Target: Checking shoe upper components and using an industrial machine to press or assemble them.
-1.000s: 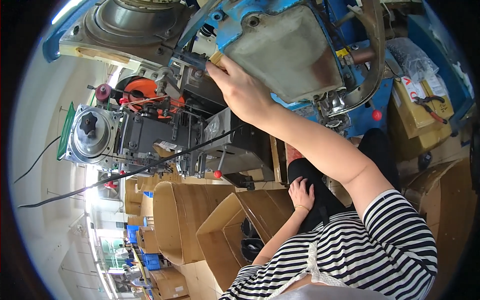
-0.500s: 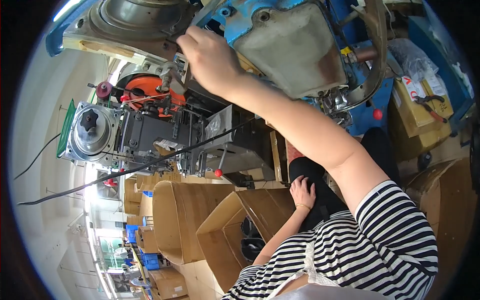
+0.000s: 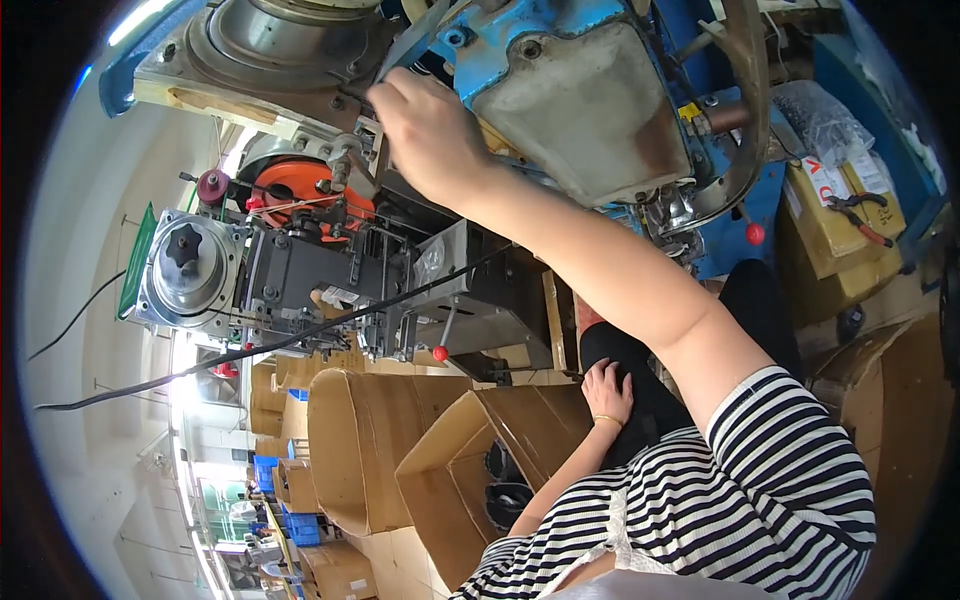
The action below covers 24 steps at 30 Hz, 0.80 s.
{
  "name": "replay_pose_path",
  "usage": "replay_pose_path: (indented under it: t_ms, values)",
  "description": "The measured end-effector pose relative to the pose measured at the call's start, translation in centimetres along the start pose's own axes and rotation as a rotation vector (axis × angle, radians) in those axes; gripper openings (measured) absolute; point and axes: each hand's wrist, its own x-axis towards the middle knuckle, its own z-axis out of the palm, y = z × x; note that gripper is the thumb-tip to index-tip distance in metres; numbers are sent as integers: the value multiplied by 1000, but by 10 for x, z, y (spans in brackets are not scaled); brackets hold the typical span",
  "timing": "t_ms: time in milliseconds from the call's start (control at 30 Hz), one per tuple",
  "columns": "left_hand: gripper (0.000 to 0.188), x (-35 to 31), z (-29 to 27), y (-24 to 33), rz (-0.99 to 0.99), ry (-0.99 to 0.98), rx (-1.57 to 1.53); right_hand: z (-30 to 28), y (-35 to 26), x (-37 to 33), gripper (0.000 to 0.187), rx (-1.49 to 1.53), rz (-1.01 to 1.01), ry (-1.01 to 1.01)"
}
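Observation:
My right hand [image 3: 432,135] is raised at the machine, its fingers curled closed beside the edge of a metal plate with a round steel housing [image 3: 290,45]. The fingertips are turned away, so whatever they hold, if anything, is hidden. Just right of this hand stands a blue machine body with a worn grey cover [image 3: 590,110]. My left hand [image 3: 608,390] lies on my dark-clothed thigh, fingers stretched out and slightly apart, holding nothing.
A machine with an orange wheel [image 3: 305,195] and a red-knobbed lever [image 3: 440,353] stands at left. A black cable [image 3: 330,322] crosses before it. Open cardboard boxes [image 3: 365,450] sit below. Pliers [image 3: 858,215] lie on a carton [image 3: 830,240] at right.
The whole view has shifted slightly. My right hand stays near the plate's edge, its fingers still closed. My left hand has stayed on my thigh.

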Motion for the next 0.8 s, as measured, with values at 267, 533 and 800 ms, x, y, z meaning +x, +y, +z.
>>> replay_pose_path:
  t_ms: [267,533,800]
  values:
    - [37,0,-1,-1,11,0,5,-3,-6,11,23,38,-42,3]
    - [37,-1,-2,0,5,10,10,-15,-1,-24,22,76,68,-104]
    - [36,2,-3,1,-12,-14,23,4,-8,12,16,10,-51,8]
